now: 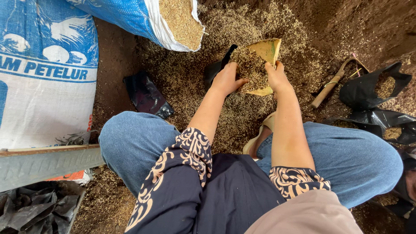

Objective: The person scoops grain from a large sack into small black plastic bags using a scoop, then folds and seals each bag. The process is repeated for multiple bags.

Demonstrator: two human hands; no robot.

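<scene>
Fingers (234, 71) of the left hand (227, 80) are curled down into a heap of husks (249, 67), and the fingers of the right hand (277, 78) are bent around the edge of a yellow scoop (268, 50), gripping it. The scoop lies right in front of both hands, touching them, and it is full of the husks. Its long side points away from the person, toward the top of the view. Both hands are about as near to it as each other.

Just behind the left hand sits a small black bag (216, 67), partly hidden. More husks cover the brown ground (121, 56) all around. A big blue and white sack (147, 19) lies open at the top, husks showing in its mouth. Another big sack (43, 86) stands on the left. A flat black bag (145, 95) lies on the ground near the left knee. On the right are a wooden-handled tool (331, 84) and more black bags (372, 91). Nothing blocks the hands.
</scene>
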